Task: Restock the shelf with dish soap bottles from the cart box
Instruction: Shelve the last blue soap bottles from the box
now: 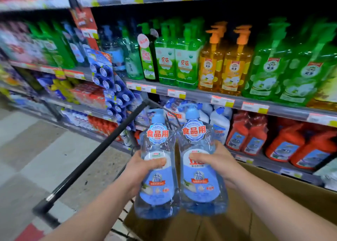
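**Two blue dish soap bottles held up over the cart box**

Two bare forearms reach in from the bottom corners of the frame and meet at lower centre. The left hand (144, 169) grips the left bottle (157, 186) from its left side, with the thumb lying across the front label and the fingers hidden behind. The right hand (215, 165) grips the right bottle (200, 184) in the mirrored way, thumb across the front label from the right.

Both bottles are clear blue, with blue pump caps and round red-lettered tags at the neck. Their long axes run up and down the frame, caps up toward the shelves and bases down. The left bottle stands nearly vertical. The right one tilts, its cap leaning toward the left. They sit side by side, labels facing the camera, and their lower bodies are touching or very nearly so.

Each hand holds its bottle about mid-body, so the neck and cap rise above the grip and the lower half hangs below it.

The bases hang over the open cardboard box (273, 186) at lower right. A black cart bar (102, 145) slants across the left centre. Behind, the shelf (200, 95) carries green and orange pump bottles (231, 65) across the upper half, with red jugs (284, 142) on the level below at right.
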Motion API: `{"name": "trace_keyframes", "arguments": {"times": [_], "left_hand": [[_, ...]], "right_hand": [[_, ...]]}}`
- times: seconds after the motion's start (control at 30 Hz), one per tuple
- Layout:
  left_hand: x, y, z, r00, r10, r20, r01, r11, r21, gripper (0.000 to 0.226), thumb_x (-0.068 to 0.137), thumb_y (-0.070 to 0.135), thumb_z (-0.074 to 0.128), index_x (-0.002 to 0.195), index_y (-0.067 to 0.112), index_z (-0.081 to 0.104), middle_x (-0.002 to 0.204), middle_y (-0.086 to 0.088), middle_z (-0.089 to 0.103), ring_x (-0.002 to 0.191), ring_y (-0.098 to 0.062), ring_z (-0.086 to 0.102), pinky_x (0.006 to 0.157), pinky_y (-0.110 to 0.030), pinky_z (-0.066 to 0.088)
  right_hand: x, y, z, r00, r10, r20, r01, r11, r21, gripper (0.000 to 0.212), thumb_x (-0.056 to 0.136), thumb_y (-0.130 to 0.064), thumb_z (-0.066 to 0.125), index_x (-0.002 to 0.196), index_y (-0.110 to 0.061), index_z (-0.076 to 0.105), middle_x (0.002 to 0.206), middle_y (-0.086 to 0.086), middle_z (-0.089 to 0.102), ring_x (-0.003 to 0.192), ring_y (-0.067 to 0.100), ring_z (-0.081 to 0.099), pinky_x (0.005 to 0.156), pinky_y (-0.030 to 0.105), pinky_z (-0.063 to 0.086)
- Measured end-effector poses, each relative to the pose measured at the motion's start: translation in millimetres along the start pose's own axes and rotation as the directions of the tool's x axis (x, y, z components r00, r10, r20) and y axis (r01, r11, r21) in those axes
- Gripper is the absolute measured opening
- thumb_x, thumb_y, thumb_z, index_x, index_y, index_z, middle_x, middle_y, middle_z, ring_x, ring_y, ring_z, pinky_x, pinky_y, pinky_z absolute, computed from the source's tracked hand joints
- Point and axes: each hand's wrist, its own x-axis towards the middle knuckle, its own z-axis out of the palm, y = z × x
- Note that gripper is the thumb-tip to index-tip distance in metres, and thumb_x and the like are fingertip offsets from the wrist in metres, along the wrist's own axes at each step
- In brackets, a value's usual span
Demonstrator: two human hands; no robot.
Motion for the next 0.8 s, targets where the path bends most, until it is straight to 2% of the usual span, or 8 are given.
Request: {"name": "trace_keyframes", "arguments": {"times": [0.1, 0.2, 0.27, 0.37, 0.57, 0.63, 0.73, 0.8], "left_hand": [[-24, 17, -25, 0.997, 0.049, -0.053, -0.052, 0.997, -0.052, 0.056, 0.056, 0.007, 0.082, 0.102, 0.013, 0.052, 0.077, -0.013, 0.076, 0.062, -0.028, 0.072, 0.049, -0.035, 0.056], [-42, 32, -53, 0.991, 0.099, -0.088, -0.104, 0.993, -0.055, 0.061, 0.051, 0.011, 0.082, 0.107, 0.01, 0.057, 0.083, -0.015, 0.075, 0.065, -0.029, 0.072, 0.055, -0.036, 0.056], [-53, 38, -77, 0.982, 0.134, -0.129, -0.146, 0.986, -0.081, 0.05, 0.056, 0.006, 0.079, 0.102, 0.009, 0.059, 0.077, -0.014, 0.075, 0.059, -0.027, 0.071, 0.049, -0.034, 0.055], [-70, 49, -116, 0.971, 0.167, -0.17, -0.188, 0.975, -0.118, 0.058, 0.048, 0.008, 0.078, 0.102, 0.008, 0.057, 0.067, -0.011, 0.074, 0.052, -0.024, 0.069, 0.044, -0.03, 0.053], [-91, 60, -234, 0.948, 0.225, -0.225, -0.254, 0.961, -0.109, 0.077, 0.036, 0.001, 0.086, 0.107, 0.005, 0.057, 0.069, -0.011, 0.074, 0.054, -0.024, 0.069, 0.047, -0.032, 0.054], [-99, 61, -282, 0.935, 0.233, -0.267, -0.272, 0.955, -0.121, 0.061, 0.047, -0.001, 0.084, 0.102, 0.009, 0.058, 0.066, -0.007, 0.073, 0.053, -0.022, 0.068, 0.048, -0.032, 0.056], [-108, 63, -355, 0.919, 0.235, -0.316, -0.29, 0.947, -0.138, 0.034, 0.069, -0.005, 0.072, 0.095, 0.011, 0.059, 0.063, -0.006, 0.073, 0.051, -0.019, 0.067, 0.047, -0.032, 0.056], [-114, 65, -399, 0.907, 0.245, -0.343, -0.299, 0.947, -0.115, 0.036, 0.068, -0.006, 0.072, 0.1, 0.007, 0.06, 0.068, -0.009, 0.073, 0.052, -0.02, 0.067, 0.048, -0.032, 0.056]], "right_hand": [[-4, -26, 25, 0.996, -0.049, 0.078, 0.05, 0.999, -0.001, 0.058, 0.062, -0.013, 0.085, 0.113, -0.013, 0.059, 0.103, 0.007, 0.073, 0.09, 0.023, 0.07, 0.084, 0.042, 0.056], [-6, -46, 55, 0.984, -0.091, 0.152, 0.091, 0.996, 0.006, 0.051, 0.063, -0.009, 0.083, 0.109, -0.014, 0.061, 0.098, 0.007, 0.074, 0.079, 0.017, 0.072, 0.067, 0.028, 0.057], [-6, -57, 79, 0.977, -0.115, 0.182, 0.113, 0.993, 0.02, 0.045, 0.063, -0.008, 0.083, 0.101, -0.017, 0.062, 0.084, 0.0, 0.076, 0.069, 0.013, 0.072, 0.057, 0.024, 0.055], [-9, -72, 122, 0.959, -0.154, 0.238, 0.146, 0.988, 0.053, 0.039, 0.064, -0.006, 0.082, 0.089, -0.023, 0.058, 0.059, -0.014, 0.071, 0.054, 0.005, 0.069, 0.044, 0.017, 0.051], [-11, -92, 243, 0.924, -0.18, 0.338, 0.19, 0.982, 0.006, 0.041, 0.061, -0.008, 0.084, 0.097, -0.017, 0.064, 0.078, 0.001, 0.077, 0.07, 0.02, 0.073, 0.065, 0.032, 0.058], [-13, -95, 294, 0.906, -0.201, 0.373, 0.215, 0.977, 0.006, 0.042, 0.058, -0.008, 0.086, 0.095, -0.019, 0.068, 0.082, 0.002, 0.077, 0.074, 0.019, 0.073, 0.068, 0.031, 0.057], [-13, -94, 371, 0.872, -0.226, 0.434, 0.231, 0.972, 0.041, 0.031, 0.064, -0.002, 0.081, 0.079, -0.028, 0.074, 0.074, -0.002, 0.076, 0.066, 0.014, 0.072, 0.057, 0.024, 0.057], [-13, -92, 419, 0.868, -0.224, 0.443, 0.226, 0.973, 0.048, 0.035, 0.063, -0.003, 0.081, 0.093, -0.018, 0.07, 0.083, 0.004, 0.077, 0.072, 0.018, 0.073, 0.062, 0.027, 0.057]]}}
